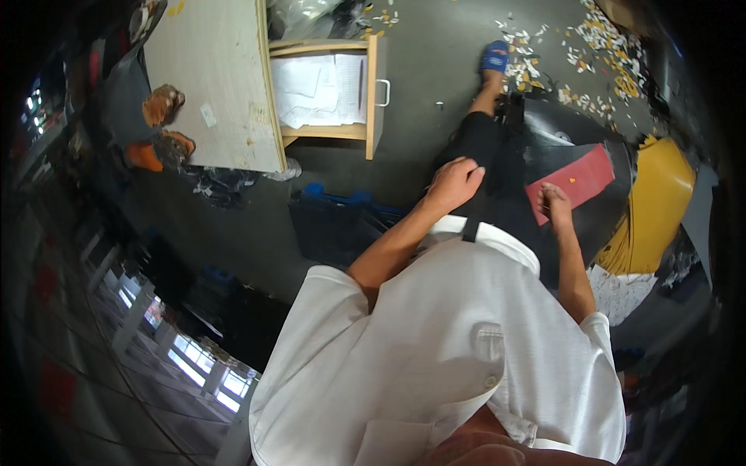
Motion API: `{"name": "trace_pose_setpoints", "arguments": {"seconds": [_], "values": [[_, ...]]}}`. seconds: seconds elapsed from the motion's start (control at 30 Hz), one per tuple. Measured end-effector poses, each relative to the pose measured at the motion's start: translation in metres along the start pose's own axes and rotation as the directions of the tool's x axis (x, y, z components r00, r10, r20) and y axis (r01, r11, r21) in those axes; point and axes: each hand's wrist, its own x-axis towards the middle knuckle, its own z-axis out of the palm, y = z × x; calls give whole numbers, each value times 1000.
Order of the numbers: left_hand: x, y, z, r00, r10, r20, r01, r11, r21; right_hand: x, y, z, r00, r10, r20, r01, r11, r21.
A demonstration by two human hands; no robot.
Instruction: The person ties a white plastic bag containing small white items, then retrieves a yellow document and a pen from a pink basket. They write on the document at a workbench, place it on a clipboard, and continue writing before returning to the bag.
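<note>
My left hand [457,185] rests on my dark-trousered thigh, its fingers curled in and nothing visible in it. My right hand [555,203] is over the lower left part of a flat red rectangular sheet [590,172], fingers curled inward. Whether those fingers hold anything small is hidden. On the red sheet, just beyond this hand, lies a tiny yellow piece [572,179]. The sheet is slanted across a dark surface [604,208] at my right side.
Stacked yellow sheets [660,182] stand right of the red sheet. White and yellow scraps [598,46] litter the far right floor. At the far left, an open wooden drawer [374,97] holds papers, beside a pale board [214,85]. A blue slipper [495,58] is on my foot.
</note>
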Motion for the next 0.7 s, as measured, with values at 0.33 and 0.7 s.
{"name": "trace_pose_setpoints", "arguments": {"seconds": [0.33, 0.7], "values": [[10, 36, -75, 965, -33, 261, -63, 934, 351, -68, 15, 40, 979, 203, 6, -203, 979, 35], [208, 93, -98, 860, 122, 495, -331, 873, 359, -35, -108, 43, 956, 101, -275, 12, 924, 381]]}}
